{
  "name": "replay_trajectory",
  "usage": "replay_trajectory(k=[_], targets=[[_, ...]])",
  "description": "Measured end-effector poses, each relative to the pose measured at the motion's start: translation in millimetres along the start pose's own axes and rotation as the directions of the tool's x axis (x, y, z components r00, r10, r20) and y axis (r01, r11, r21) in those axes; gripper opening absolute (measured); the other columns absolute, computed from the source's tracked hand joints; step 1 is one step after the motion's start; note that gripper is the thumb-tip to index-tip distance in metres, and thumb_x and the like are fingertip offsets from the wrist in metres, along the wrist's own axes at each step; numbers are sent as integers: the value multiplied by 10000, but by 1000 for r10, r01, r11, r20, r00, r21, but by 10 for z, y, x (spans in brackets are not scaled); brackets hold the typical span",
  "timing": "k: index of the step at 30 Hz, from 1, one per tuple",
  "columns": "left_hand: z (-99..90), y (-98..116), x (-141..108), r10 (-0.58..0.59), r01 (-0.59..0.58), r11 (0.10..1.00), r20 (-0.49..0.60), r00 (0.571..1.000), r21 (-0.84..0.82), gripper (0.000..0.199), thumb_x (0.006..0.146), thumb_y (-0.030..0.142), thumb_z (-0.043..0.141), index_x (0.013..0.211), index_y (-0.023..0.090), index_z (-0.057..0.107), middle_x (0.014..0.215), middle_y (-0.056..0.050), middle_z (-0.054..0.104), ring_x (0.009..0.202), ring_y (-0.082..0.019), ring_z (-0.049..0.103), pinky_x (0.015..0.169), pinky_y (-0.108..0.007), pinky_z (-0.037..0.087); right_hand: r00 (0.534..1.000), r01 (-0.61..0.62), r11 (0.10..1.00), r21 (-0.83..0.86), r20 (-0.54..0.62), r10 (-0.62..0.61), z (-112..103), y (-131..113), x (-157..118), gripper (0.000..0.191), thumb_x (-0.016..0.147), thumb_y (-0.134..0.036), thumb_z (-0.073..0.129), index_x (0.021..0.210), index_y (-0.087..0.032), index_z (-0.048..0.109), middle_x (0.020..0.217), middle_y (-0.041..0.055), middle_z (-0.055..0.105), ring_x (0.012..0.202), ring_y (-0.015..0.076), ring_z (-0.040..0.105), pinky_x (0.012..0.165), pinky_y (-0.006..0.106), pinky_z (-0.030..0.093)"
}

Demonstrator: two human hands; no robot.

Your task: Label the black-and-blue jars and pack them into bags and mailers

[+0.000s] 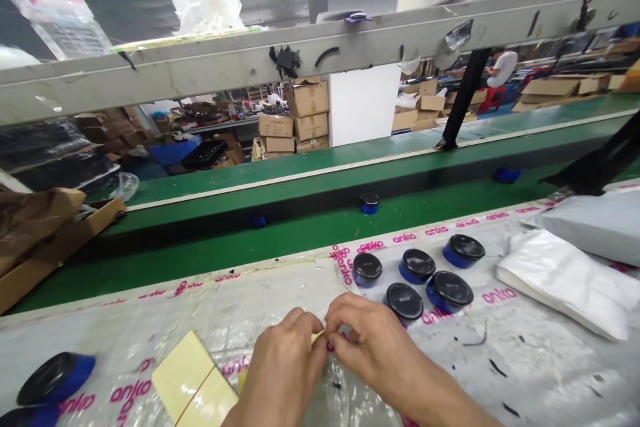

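My left hand [286, 363] is closed over the covered table, its thumb and fingers pinching a small yellow slip [317, 336] that is mostly hidden. My right hand [373, 341] meets it fingertip to fingertip, curled in a pinch at the slip's right end. Left of my hands lie pale yellow sheets [183, 377] in two adjoining pieces, and a bit of yellow shows behind my left wrist. Just beyond my right hand stands a group of round blue containers with black lids [404, 301]. More such containers [56, 377] are at the lower left.
A green conveyor belt [310, 235] runs behind the table, carrying a blue container [369, 203] and others. White plastic bags [570, 280] lie at the right. An open cardboard box [55, 247] stands at the left. Overhead crosses a grey beam [225, 61], with a black post [463, 100] below.
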State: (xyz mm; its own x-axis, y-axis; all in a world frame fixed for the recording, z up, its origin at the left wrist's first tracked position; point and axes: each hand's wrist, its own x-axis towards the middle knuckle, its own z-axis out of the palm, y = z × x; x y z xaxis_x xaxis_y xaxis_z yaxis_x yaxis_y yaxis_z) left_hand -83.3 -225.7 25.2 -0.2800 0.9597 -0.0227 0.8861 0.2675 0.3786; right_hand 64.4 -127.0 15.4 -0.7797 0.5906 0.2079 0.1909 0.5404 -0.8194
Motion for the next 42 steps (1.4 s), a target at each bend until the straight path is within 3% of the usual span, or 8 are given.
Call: replay_trajectory(k=[5, 10, 17, 20, 28, 33, 39, 42], targets=[[-107, -164, 49, 9, -8, 999, 5, 1000, -51, 119, 874, 234, 596, 906, 242, 710, 924, -32, 742, 789, -256, 712, 682, -325, 446, 972, -219, 915, 340, -1, 233, -2, 77, 62, 101, 767, -138, 612, 733, -180, 697, 766, 4, 678, 735, 159, 629, 684, 255, 494], [-254, -454, 175, 44, -49, 994, -48, 998, -93, 512, 805, 293, 714, 1305, 316, 606, 1360, -49, 641, 1155, -310, 656, 900, -377, 495, 875, -441, 648, 622, 137, 464, 47, 171, 139, 165, 697, -304, 703, 753, -151, 684, 648, -32, 578, 540, 103, 531, 514, 229, 496], [-456, -1202, 1112, -182, 171, 983, -433, 883, -64, 690, 898, 380, 627, 1482, 102, 389, 1556, -223, 385, 1473, -370, 324, 1188, -503, 310, 881, -418, 612, 672, 133, 455, 72, 208, 128, 215, 667, -356, 744, 719, -165, 660, 612, -48, 547, 484, 83, 517, 475, 207, 475], [-459, -1531, 1554, -331, 299, 944, -447, 831, -141, 857, 814, 350, 763, 1501, 60, 339, 1573, -283, 325, 1477, -417, 298, 1173, -545, 330, 889, -404, 623, 670, 128, 440, 37, 273, 77, 218, 689, -365, 751, 721, -168, 664, 627, -39, 573, 462, 77, 529, 478, 204, 456], [-443, -1734, 2071, -478, 309, 857, -409, 778, -413, 433, 936, 344, 669, 1329, 196, 567, 1410, -109, 552, 1258, -304, 560, 1042, -550, 478, 902, -394, 632, 667, 147, 407, 42, 435, 16, 256, 683, -420, 759, 726, -183, 670, 675, -9, 597, 504, 99, 519, 452, 205, 444], [-627, -1505, 1923, -492, 164, 738, -355, 795, -655, 384, 931, 369, 668, 1256, 177, 602, 1316, -102, 615, 1167, -273, 615, 978, -495, 522, 919, -349, 658, 668, 107, 379, 16, 430, 2, 269, 665, -426, 776, 702, -180, 674, 676, 0, 589, 546, 108, 498, 486, 219, 471], [-595, -810, 956, -270, -33, 473, -180, 946, -881, 650, 686, 568, 824, 1162, 163, 647, 1094, -109, 712, 943, -256, 698, 807, -371, 586, 939, -265, 559, 786, 77, 336, -34, 229, 70, 244, 673, -380, 793, 706, -179, 657, 704, -8, 599, 545, 111, 534, 522, 238, 486], [-492, -402, 437, -226, 15, 118, -12, 974, -993, 563, 760, 479, 815, 1229, 227, 633, 1084, -75, 712, 850, -204, 689, 676, -302, 588, 957, -149, 590, 793, -35, 288, -62, 78, 85, 248, 695, -397, 796, 696, -186, 667, 991, 70, 690, 832, 201, 649, 670, 283, 537]])
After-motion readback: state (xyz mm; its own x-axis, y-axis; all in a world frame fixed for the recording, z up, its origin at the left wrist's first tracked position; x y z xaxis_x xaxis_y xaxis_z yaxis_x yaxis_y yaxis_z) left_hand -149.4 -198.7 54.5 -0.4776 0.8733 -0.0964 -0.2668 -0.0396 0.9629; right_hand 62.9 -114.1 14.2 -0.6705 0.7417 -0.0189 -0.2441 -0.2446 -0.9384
